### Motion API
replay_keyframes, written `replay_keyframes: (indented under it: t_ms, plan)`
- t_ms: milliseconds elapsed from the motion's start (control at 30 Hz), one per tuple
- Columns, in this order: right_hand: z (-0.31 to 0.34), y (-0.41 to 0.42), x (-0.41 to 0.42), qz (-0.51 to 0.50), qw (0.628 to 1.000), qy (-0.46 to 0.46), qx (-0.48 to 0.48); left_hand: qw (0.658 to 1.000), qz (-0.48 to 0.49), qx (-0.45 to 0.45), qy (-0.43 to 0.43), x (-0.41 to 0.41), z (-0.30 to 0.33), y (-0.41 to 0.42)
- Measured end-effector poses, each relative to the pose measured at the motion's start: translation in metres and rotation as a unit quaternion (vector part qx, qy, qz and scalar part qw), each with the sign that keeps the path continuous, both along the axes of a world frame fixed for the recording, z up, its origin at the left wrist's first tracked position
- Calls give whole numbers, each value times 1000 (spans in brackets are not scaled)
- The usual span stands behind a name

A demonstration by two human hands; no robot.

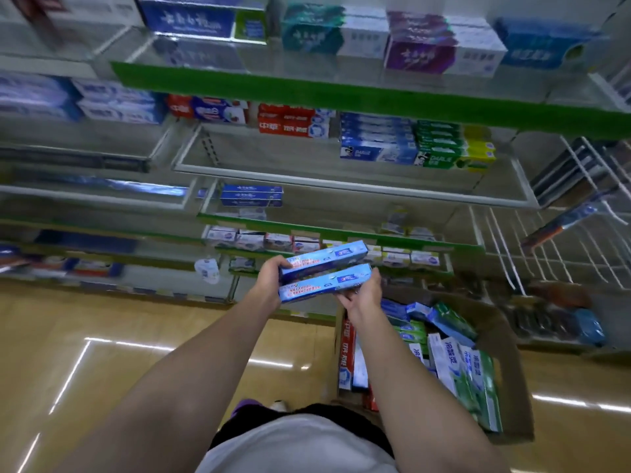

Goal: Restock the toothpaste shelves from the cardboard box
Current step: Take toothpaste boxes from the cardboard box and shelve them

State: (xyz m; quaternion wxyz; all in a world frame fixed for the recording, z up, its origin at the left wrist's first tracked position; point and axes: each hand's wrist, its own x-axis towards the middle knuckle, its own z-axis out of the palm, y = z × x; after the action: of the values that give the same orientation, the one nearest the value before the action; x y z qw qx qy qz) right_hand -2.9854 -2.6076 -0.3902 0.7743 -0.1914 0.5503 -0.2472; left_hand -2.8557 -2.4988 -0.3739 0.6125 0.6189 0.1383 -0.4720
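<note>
We are holding two long light-blue toothpaste cartons [324,272] stacked together in front of the green-edged shelves [341,233] — our left hand [269,278] is gripping their left end, our right hand [362,295] is curling under the lower carton's right end. Below, the brown cardboard box [505,353] is sitting on the wooden floor [102,336], holding more cartons.
</note>
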Motion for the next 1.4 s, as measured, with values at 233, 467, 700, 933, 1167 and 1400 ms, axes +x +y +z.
replay_keyframes:
  t_ms: [233, 467, 700, 933, 1167, 1400]
  plan:
    - [11, 40, 59, 24, 999, -10, -38, 993, 115, -6, -10, -2, 25, 50]
    - [14, 103, 106, 47, 998, 18, -44, 965, 259, -9, -27, 0, 31, 121]
    - [29, 165, 149, 116, 993, -21, -4, 960, 273, 2, -60, 40, 40, 189]
    - [47, 240, 218, 147, 988, -25, -29, 955, 292, -25, -54, 102, 40, 267]
    - [62, 321, 289, 220, 973, -41, -49, 956, 286, -55, -43, 175, 37, 362]
    - [63, 385, 354, 248, 966, -49, -62, 963, 253, -78, -48, 236, 30, 435]
